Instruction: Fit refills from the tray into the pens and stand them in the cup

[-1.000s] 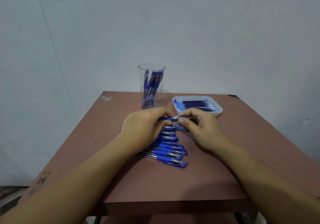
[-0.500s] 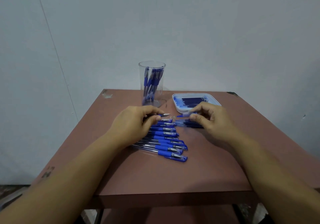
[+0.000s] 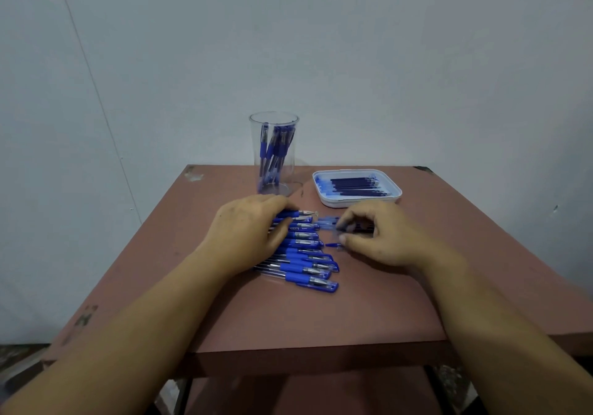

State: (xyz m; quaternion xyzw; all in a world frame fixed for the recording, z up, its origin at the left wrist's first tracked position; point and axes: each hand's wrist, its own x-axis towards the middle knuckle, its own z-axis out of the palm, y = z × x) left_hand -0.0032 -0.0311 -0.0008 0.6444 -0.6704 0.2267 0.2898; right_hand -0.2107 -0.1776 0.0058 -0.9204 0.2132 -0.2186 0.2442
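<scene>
Head view: pen under curled left fingers

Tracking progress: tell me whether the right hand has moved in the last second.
Yes. The right hand has drawn right, off the row of pens, and back from the tray.

Single head-worn wide-angle view, forward and down, close over the table, toward the wall.
</scene>
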